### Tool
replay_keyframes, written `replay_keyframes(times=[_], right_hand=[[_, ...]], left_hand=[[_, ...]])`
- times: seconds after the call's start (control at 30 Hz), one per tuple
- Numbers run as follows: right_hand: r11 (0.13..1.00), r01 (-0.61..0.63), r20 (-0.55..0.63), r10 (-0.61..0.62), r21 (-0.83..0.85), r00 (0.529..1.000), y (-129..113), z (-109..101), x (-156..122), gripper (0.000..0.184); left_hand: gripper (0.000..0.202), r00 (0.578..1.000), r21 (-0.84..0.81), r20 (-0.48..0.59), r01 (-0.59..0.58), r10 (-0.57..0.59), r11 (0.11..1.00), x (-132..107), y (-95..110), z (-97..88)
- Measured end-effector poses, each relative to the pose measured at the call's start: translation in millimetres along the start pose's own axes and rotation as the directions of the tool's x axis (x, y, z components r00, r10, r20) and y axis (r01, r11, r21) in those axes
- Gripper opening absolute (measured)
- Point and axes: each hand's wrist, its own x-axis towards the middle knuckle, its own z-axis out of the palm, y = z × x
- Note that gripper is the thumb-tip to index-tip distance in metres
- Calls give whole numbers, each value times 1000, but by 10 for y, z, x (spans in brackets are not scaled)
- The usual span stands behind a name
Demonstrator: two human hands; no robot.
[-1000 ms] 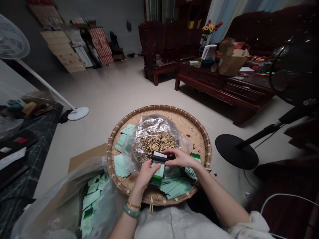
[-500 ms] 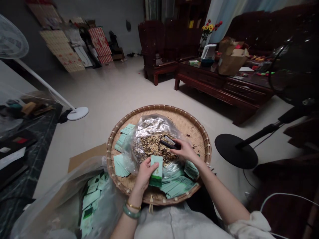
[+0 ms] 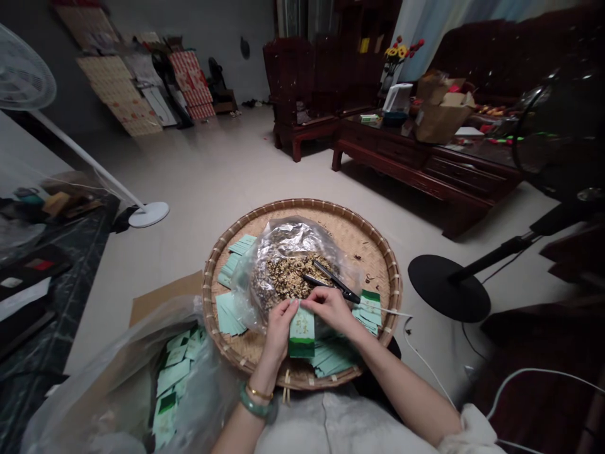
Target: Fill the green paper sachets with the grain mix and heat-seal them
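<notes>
Pale floor spreads past the round woven tray, whose weave shows along its far and right edges. A black fan base stands beyond the right edge. Mid-tray sits a clear bag; a black hinged tool lies over its right side. Toward the near edge, your left hand and right hand pinch a green packet's top.
</notes>
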Motion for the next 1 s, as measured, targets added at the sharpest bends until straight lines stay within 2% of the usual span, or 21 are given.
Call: replay_keyframes(times=[0.1,0.2,0.3,0.37,0.43,0.47,0.53,0.57,0.63,0.73,0.8,0.87,0.93,1.0], right_hand=[[995,-32,82,25,95,996,14,-8,9,36],[977,-93,180,58,190,982,19,-62,27,42],[930,-210,188,158,301,969,27,-116,40,48],[876,-273,166,223,398,960,39,-147,47,53],[822,-303,164,256,481,953,62,-171,57,56],[806,-308,165,260,506,951,79,-177,63,57],[794,-313,171,262,521,950,123,-171,80,58],[798,-312,173,259,515,950,147,-159,90,58],[841,-290,150,249,456,957,192,-116,109,56],[979,-131,19,130,157,991,235,-39,122,38],[994,24,-29,-27,-104,999,249,-6,114,21],[956,126,-13,-134,-263,991,260,2,98,16],[934,158,13,-163,-319,987,266,-14,78,19],[928,157,31,-156,-339,987,253,-47,55,21]], left_hand=[[33,1000,-58,-7,29,-29,998,-33,35,5],[33,999,-49,10,44,-44,998,-53,56,-3],[34,985,10,97,141,-141,990,-57,61,-43],[34,976,-27,138,174,-169,984,-59,83,-124],[31,990,-185,108,115,-96,976,-72,139,-264],[29,997,-278,81,41,-19,960,-83,180,-349],[23,979,-484,-50,-195,195,853,-115,273,-514],[21,967,-550,-77,-244,243,799,-131,317,-578],[30,966,-645,-57,-227,251,729,-159,379,-645],[40,982,-635,113,-47,153,771,-167,397,-591],[38,982,-534,166,16,86,845,-150,379,-508],[32,990,-378,137,12,43,926,-122,355,-433],[29,996,-198,83,-6,23,980,-91,328,-386],[32,999,-46,47,-26,28,999,-62,292,-365]])
